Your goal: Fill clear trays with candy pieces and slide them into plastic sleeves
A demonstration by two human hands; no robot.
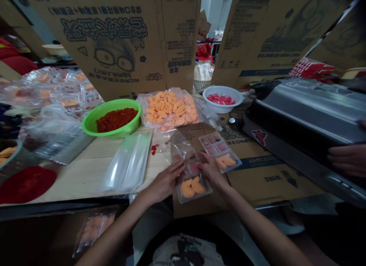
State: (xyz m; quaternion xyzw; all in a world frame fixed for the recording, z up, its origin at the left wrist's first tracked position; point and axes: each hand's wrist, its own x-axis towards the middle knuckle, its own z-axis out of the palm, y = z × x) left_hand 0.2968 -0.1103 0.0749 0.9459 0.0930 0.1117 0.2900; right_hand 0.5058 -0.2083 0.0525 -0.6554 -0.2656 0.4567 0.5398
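A clear compartment tray [183,199] lies before me with orange pieces [193,187] in its near compartment and pink ones farther up. Its far end is inside or under a clear plastic bag [183,144]; which one is hard to see. My left hand [167,181] grips the bag's left side along the tray, fingers pointing forward. On the tray's right side, my right hand [213,170] holds the edge, its fingertips partly over the pink compartment. Just beyond that hand lies a second filled tray [219,149].
Flat clear bags [127,163] lie at left, below a green bowl [114,104] of dark red pieces. An open bag of orange pieces [168,108] and a white bowl [223,94] stand behind. A grey machine [309,121] is at right, another person's hand [349,159] beside it.
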